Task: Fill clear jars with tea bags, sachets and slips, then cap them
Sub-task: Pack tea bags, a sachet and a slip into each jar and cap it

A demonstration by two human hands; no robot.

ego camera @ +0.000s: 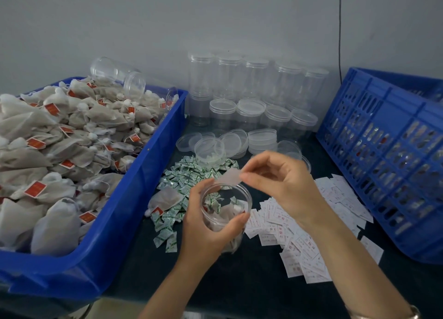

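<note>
Two hands work at a clear jar (225,206) over the dark table (239,287).
Left hand (211,227) grips the clear jar round its side; tea bags and green-white sachets show inside it. Right hand (285,187) pinches a pale slip (230,177) just above the open mouth. Loose sachets (191,175) lie behind the jar, printed slips (299,237) to its right. Tea bags (60,139) fill the blue tub (143,167) on the left. Lids (239,139) and empty jars (251,83) stand near the wall, with a blue crate (383,151) at far right.
</note>
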